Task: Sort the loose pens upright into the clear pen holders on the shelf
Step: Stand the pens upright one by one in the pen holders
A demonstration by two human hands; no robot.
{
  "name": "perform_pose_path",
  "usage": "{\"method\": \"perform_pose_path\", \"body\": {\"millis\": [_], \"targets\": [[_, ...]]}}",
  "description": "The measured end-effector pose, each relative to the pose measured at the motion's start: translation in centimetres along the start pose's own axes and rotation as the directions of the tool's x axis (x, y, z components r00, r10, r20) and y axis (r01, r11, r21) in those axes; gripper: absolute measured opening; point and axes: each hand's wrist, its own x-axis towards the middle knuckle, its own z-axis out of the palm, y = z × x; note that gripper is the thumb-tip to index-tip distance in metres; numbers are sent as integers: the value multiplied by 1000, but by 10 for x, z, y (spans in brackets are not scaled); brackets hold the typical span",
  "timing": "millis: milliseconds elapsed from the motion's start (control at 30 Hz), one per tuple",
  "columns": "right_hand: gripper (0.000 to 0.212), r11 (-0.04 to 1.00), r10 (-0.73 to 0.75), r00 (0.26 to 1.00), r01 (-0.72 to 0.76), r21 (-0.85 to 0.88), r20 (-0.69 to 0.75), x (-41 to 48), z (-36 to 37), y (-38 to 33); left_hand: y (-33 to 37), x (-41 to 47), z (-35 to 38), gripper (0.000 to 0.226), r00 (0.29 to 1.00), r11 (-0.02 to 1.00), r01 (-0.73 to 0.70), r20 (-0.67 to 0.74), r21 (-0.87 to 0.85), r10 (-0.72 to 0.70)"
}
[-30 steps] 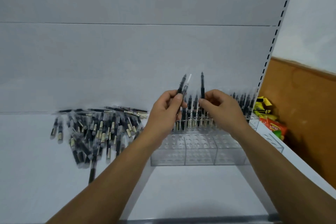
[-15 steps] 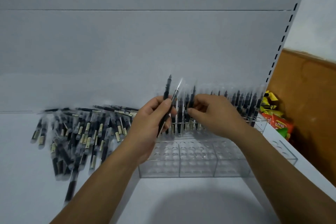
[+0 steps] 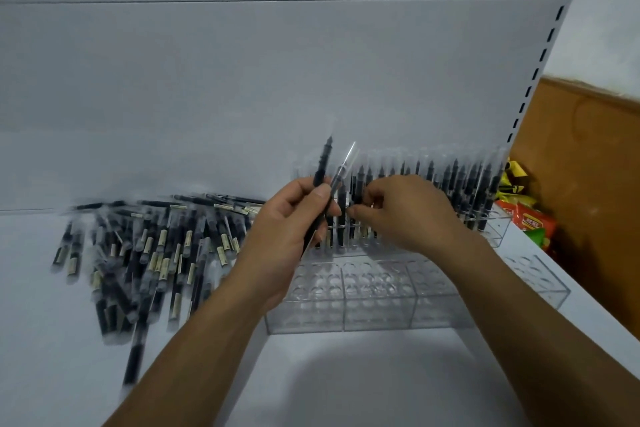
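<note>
Left hand [image 3: 291, 236] raised, thumb and fingers gripping two pens [image 3: 323, 166]; right hand [image 3: 401, 215] pinches a pen [image 3: 353, 189] standing in the holder [image 3: 375, 293]

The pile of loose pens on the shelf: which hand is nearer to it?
Left. The left hand, gripping two pens, is just right of the pile; the right hand is farther right, pinching an upright pen in the clear pen holder.

The left hand [image 3: 294, 232] is gripping two pens [image 3: 322, 165], tips tilting upward, while the right hand [image 3: 405, 215] is pinching an upright pen [image 3: 354, 188] in the clear holder [image 3: 374, 295] — the loose pile [image 3: 149, 246] is lying just beside it, to the left.
</note>
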Motion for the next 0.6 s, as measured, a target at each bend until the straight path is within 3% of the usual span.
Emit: {"method": "perform_pose_path", "body": {"millis": [200, 333, 400, 467, 533, 600], "targets": [[27, 1000, 10, 1000, -10, -11, 30, -2, 4, 3, 1, 0, 0, 14, 1000, 1000, -5, 9, 4, 5], [20, 983, 17, 999, -26, 181, 50, -14, -7, 12, 1, -1, 0, 14, 1000, 1000, -5, 10, 21, 4], [16, 889, 2, 1000, -5, 458, 8, -22, -15, 14, 1, 0, 1, 15, 1000, 999, -5, 14, 45, 5], [13, 701, -18, 1000, -2, 713, 20, -29, -19, 8, 0, -1, 2, 16, 1000, 997, -11, 22, 77, 9], [16, 577, -35, 999, 1, 817, 23, -31, -18, 2, 0, -2, 4, 17, 999, 993, -26, 39, 113, 22], [16, 519, -9, 1000, 0, 855, 5, -31, -14, -4, 1, -3, 5, 17, 998, 989, -32, 56, 144, 24]]}}
